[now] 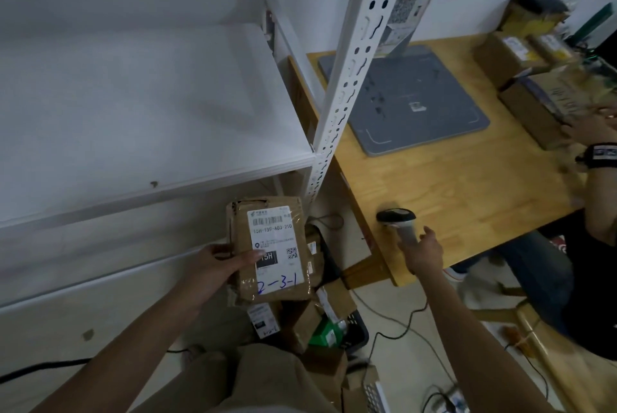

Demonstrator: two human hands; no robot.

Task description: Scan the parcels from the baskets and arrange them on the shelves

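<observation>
While the left hand grips a flat cardboard parcel by its left edge, thumb laid across the white label and fingers hidden beneath, the right hand is curled round the pale handle of a scanner. The scanner's dark rounded head sits at the near left edge of the table, a light board with visible wood grain. The parcel is brown, crumpled and bound in glossy clear tape. Its label carries a barcode, a small square code and "2-3-1" handwritten in blue. It is held in the air just right of the smooth white shelf and its perforated metal post, above a dark basket on the floor holding more cardboard parcels. A flat grey stand base lies far on the table, and taped boxes are stacked at the far right.
</observation>
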